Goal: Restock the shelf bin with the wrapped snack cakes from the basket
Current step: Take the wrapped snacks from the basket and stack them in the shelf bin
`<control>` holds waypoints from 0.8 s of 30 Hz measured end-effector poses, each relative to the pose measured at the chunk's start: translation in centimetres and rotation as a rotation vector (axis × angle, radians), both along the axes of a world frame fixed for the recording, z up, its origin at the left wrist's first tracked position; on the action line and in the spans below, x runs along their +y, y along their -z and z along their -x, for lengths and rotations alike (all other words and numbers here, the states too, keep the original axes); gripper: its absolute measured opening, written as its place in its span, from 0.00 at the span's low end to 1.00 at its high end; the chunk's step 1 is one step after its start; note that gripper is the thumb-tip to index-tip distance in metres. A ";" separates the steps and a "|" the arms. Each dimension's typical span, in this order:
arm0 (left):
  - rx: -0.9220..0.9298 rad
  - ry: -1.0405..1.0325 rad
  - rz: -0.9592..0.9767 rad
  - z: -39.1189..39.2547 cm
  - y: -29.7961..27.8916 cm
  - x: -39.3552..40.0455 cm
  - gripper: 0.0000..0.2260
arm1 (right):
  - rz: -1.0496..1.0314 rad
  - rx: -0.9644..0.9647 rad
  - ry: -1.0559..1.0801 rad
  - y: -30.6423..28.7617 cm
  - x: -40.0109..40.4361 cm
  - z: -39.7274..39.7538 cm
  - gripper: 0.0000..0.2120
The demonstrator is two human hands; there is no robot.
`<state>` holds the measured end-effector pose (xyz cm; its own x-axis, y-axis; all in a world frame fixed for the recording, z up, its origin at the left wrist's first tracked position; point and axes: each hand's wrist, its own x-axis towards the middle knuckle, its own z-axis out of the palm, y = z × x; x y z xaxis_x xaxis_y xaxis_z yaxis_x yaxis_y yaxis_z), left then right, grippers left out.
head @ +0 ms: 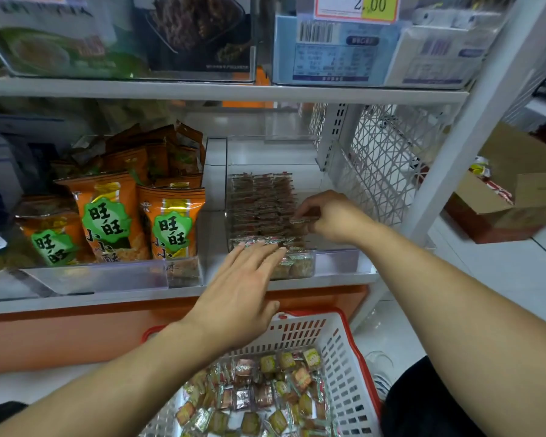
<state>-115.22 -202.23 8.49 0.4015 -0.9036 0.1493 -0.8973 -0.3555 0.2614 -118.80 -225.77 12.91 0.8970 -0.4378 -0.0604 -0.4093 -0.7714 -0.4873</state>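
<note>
Risk first: crinkly orange snack bags [114, 216] leaning beside the clear plastic shelf bin [334, 258]. Left hand [243, 298], fingers straight and spread, pressing glossy wrapped snack cakes [262, 212] flat; could topple rows. Right hand [334, 216] pinching one slippery cake [303, 221] over them. More loose below in slotted white basket [347, 370].

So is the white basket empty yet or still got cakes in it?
Not empty. The basket holds many wrapped snack cakes covering its visible bottom.
</note>
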 end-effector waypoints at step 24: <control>-0.035 0.031 0.040 -0.8 0.5 -0.2 0.38 | -0.187 0.144 0.043 2.4 -0.9 -2.1 0.27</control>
